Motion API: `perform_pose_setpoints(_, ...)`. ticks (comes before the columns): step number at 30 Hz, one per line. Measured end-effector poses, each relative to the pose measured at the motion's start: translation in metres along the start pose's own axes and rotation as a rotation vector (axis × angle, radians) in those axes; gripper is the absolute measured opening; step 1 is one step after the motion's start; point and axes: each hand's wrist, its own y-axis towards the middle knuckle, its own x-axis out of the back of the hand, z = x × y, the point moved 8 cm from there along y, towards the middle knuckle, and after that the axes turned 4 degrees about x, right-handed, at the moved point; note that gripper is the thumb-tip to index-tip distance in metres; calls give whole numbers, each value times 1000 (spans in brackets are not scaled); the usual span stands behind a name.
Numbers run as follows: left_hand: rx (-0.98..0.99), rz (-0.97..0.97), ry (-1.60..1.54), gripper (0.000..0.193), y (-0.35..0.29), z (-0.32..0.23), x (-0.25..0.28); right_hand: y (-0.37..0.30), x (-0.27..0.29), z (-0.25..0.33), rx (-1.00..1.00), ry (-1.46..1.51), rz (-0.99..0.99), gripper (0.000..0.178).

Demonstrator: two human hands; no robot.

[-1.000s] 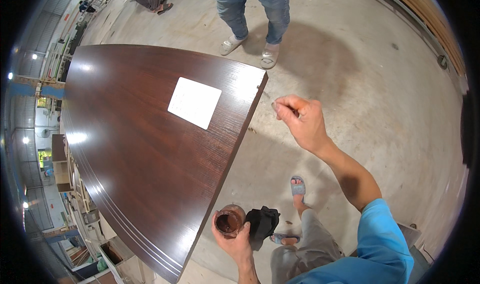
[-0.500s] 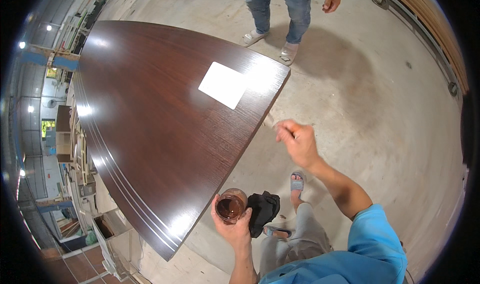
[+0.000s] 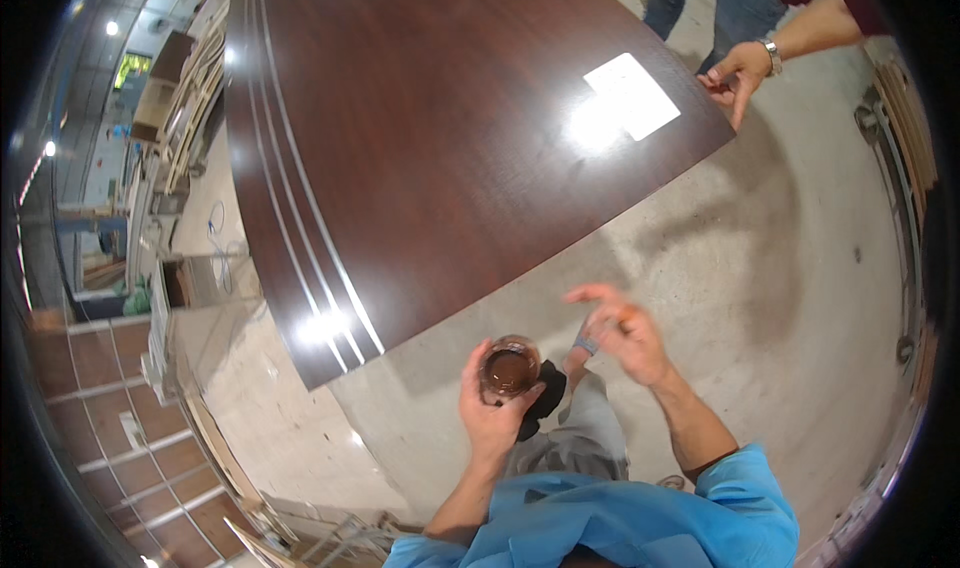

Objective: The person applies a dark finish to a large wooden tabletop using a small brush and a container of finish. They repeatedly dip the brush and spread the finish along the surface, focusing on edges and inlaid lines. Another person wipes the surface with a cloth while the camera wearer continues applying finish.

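Note:
My left hand (image 3: 490, 416) is wrapped round a clear glass jar (image 3: 509, 370) holding dark brown liquid. A black cloth (image 3: 545, 400) shows just beside and below the jar; whether that hand also holds it, I cannot tell. My right hand (image 3: 630, 336) is in the air to the right of the jar, slightly blurred. Its fingers are bent together, with the index finger reaching left, and a small orange thing shows among them. In front of both hands lies a large dark brown wood-grain panel (image 3: 430, 158) with three thin silver lines along its left side.
A white sheet (image 3: 650, 103) lies on the panel near its right end. Another person's hand (image 3: 740, 73), with a wristwatch, is at the panel's right corner. Racks of boards (image 3: 905, 138) stand at the far right, and grid-lined brown panels (image 3: 120, 408) at the left.
The view has turned, so the panel sits higher and farther right. The other person's hand has come to the panel's corner. My right hand has moved nearer the jar.

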Motion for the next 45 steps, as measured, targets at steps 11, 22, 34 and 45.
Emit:
perform_pose_setpoints(11,-322,-71,105,87,-8,-72,1,-40,-19,9,-377,240,24,11)
perform_pose_setpoints(22,-219,-80,3,85,8,-46,30,124,152,136,247,-1026,-294,10)
perform_pose_setpoints(34,4,-319,-241,87,-19,24,146,58,-63,63,513,-1084,-48,11)
perform_pose_setpoints(45,-72,-500,-127,85,-90,92,347,-1,-318,-19,555,-891,94,14)
